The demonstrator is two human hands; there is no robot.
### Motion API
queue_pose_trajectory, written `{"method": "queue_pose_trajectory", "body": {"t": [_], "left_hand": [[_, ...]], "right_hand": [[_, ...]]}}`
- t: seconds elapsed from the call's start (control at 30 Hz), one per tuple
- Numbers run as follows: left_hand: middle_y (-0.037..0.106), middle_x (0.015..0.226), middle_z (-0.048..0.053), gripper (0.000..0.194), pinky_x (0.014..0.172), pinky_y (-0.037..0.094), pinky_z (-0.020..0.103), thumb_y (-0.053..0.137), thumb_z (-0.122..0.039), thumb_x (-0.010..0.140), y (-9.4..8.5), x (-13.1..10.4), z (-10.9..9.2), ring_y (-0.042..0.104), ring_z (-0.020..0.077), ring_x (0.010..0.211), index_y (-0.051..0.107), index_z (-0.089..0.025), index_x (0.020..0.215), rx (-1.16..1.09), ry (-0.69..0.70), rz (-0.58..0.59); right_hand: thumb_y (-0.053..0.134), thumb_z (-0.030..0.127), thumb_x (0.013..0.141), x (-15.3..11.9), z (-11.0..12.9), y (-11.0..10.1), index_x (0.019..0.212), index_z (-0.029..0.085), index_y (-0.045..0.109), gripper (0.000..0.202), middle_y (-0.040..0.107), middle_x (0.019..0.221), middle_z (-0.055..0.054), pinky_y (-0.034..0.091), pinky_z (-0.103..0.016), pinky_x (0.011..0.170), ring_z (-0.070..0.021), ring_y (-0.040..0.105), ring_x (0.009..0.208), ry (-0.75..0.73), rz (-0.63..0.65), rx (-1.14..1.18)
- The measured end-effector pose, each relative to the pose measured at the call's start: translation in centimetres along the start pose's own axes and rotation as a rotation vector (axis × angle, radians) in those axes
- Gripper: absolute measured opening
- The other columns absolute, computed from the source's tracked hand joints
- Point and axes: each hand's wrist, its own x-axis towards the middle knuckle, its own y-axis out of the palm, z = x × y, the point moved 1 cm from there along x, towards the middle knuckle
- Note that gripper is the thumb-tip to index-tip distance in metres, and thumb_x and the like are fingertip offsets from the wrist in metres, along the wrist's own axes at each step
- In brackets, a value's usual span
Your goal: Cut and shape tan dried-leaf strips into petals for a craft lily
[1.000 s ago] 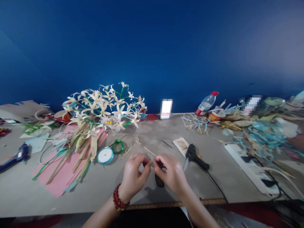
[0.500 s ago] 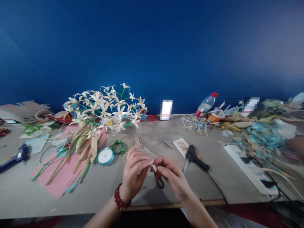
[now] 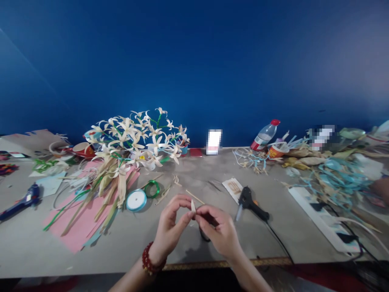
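Observation:
Between my two hands is a small pale petal-shaped strip [image 3: 193, 206], cream like the flowers on the table, its pointed tip upward. The thumb and fingers of my left hand [image 3: 170, 225], with red beads at the wrist, close on its left side. From the right, the fingertips of my right hand [image 3: 220, 231] pinch its lower end. Beyond the hands lies a thin pale stick [image 3: 195, 197]. Partly hidden below my right hand is a black loop, perhaps a scissors handle [image 3: 204, 235]. A black glue gun [image 3: 251, 202] rests to the right.
A bunch of cream flowers [image 3: 133, 134] stands at back left. Nearer are a blue-white ribbon spool [image 3: 135, 200], a green ribbon roll [image 3: 152, 188] and pink paper [image 3: 73, 227]. On the right are a white power strip [image 3: 319, 221], tangled blue strips [image 3: 343, 174] and a bottle [image 3: 265, 136].
My left fingers have lowered and bent in from a raised, stretched pose. The pale strip, earlier curved between the hands, now stands with its tip up.

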Motion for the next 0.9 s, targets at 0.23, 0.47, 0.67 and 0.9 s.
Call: {"method": "queue_pose_trajectory", "body": {"t": [0.23,0.47,0.67,0.9], "left_hand": [[0.061,0.091,0.005,0.017,0.081,0.048,0.029,0.064,-0.032,0.088,0.0,0.3,0.3,0.058,0.0182,0.088,0.061,-0.017,0.079,-0.245,-0.255,0.095],[0.061,0.077,0.002,0.022,0.08,0.047,0.029,0.058,-0.037,0.09,0.4,0.3,0.0,0.058,0.0165,0.078,0.06,-0.017,0.081,-0.3,-0.402,0.245],[0.066,0.096,0.008,0.018,0.089,0.047,0.038,0.055,-0.032,0.091,0.0,-0.3,-0.2,0.061,0.0221,0.092,0.059,-0.019,0.102,0.22,-0.056,0.143],[0.068,0.087,0.003,0.014,0.107,0.032,0.049,0.052,-0.011,0.085,0.4,-0.2,-0.8,0.064,0.0203,0.087,0.059,-0.022,0.09,0.659,0.235,0.009]], "right_hand": [[0.055,0.013,0.087,0.2,0.4,-1.7,0.104,0.021,0.064,0.02,0.067,0.108,-0.01,0.054,-0.028,0.073,-0.0172,0.066,0.081,-0.325,-0.031,-0.355],[0.047,0.007,0.09,1.4,1.0,-2.8,0.109,0.023,0.063,0.03,0.069,0.104,-0.008,0.054,-0.032,0.084,-0.0195,0.065,0.097,-0.463,0.212,-0.487],[0.05,0.01,0.089,1.3,0.5,-2.7,0.098,0.022,0.063,0.02,0.07,0.092,-0.007,0.053,-0.029,0.077,-0.0196,0.067,0.085,-0.399,0.071,-0.511],[0.05,0.013,0.09,1.5,0.5,-2.3,0.089,0.021,0.062,0.014,0.068,0.083,-0.006,0.051,-0.026,0.069,-0.0183,0.065,0.074,-0.369,0.01,-0.608]]}}
